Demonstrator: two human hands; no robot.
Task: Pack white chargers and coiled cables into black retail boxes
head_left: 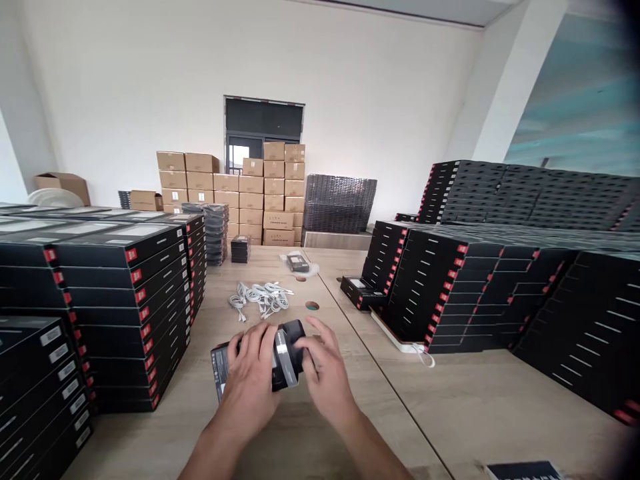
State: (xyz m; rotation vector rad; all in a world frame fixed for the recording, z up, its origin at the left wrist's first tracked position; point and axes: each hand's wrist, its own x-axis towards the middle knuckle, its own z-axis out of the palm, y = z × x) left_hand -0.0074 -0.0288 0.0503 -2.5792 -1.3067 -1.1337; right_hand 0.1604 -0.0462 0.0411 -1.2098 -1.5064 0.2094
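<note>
A small black printed box (pixel 286 363) with a light label strip is held at a tilt over the table, close to me. My left hand (pixel 253 377) is closed over its top and left part, which hides much of it. My right hand (pixel 327 380) has its thumb and a bent finger at the box's dark right end, with the index finger raised. Whether that end is a flap or an inner piece I cannot tell. Beyond the box, several coiled white cables (pixel 263 299) lie in a loose heap.
Tall stacks of black boxes with red tabs stand on the left (pixel 120 313) and right (pixel 440 293). An open black box (pixel 361 293) and a white flat item (pixel 395 333) lie beside the right stack. A plastic-wrapped item (pixel 299 263) sits farther back. Cardboard cartons (pixel 250 193) line the wall.
</note>
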